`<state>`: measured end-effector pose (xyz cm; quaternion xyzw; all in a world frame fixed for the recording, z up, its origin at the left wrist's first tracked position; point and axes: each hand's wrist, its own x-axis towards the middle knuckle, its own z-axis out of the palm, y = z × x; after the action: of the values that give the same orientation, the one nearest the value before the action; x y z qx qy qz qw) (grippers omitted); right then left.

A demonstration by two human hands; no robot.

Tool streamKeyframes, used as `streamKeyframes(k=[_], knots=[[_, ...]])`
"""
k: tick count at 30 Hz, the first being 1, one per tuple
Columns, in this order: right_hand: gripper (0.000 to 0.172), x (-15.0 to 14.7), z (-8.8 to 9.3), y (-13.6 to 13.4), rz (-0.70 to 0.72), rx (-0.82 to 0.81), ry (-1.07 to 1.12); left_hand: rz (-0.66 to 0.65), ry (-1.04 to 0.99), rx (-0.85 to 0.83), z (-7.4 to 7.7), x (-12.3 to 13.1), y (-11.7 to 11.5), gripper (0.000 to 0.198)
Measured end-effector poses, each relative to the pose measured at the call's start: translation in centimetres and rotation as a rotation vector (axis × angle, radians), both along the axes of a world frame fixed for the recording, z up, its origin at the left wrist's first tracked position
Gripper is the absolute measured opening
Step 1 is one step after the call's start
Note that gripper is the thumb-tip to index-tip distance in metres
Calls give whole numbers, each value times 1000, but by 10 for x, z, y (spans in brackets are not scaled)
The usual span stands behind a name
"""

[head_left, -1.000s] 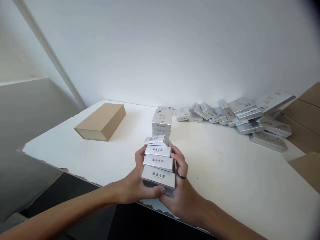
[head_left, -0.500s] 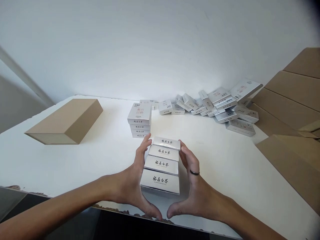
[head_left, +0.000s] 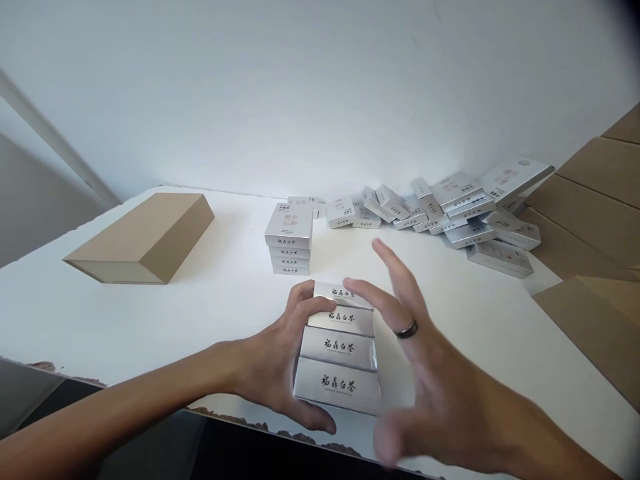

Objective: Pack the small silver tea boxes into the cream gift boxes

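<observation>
Silver, black-lettered rectangular cardboard boxes (head_left: pixel 339 357), four in a row, stood near the front of the white table (head_left: pixel 230 307). Since half a second earlier, my right hand (head_left: pixel 435 380) had lifted, fingers spread; my left hand (head_left: pixel 275 353) had curled along their left side, thumb and fingers apart, a fingertip over their tops.
</observation>
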<state>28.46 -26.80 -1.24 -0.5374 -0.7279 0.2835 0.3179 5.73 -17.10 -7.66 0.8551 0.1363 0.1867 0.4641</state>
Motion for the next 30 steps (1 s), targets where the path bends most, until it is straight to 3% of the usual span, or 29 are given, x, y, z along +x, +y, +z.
streamKeyframes(k=[2, 4, 7, 12, 16, 19, 21, 24, 26, 28, 30], knots=[[91, -10, 18, 4, -38, 68, -5, 23, -6, 9, -3, 0, -1, 139], [89, -23, 24, 8, 7, 26, -27, 40, -16, 39, -5, 1, -1, 146], [90, -38, 22, 11, 103, -167, -109, 38, -6, 63, -7, 3, 1, 153], [103, -33, 29, 13, 108, -277, -187, 70, -3, 37, -14, 7, 2, 157], [124, -8, 35, 2, 138, -367, -255, 99, -135, 18, -21, 7, 0, 140], [153, 8, 18, -12, 5, -342, -212, 94, -100, -19, -18, 3, -1, 126], [158, 9, -1, -19, -76, -391, -94, 72, -77, 26, -13, 0, 0, 126], [153, -4, -31, -21, -46, -439, 92, 27, -74, 98, -10, 0, 1, 127], [148, -14, -47, -19, -6, -364, 176, -10, -84, 77, -14, 2, -1, 123], [144, -21, -56, -17, 20, -273, 237, -17, -159, -3, -18, 4, -4, 118], [139, -24, -54, -11, 38, -193, 355, 26, -221, -92, -14, 4, -8, 112]])
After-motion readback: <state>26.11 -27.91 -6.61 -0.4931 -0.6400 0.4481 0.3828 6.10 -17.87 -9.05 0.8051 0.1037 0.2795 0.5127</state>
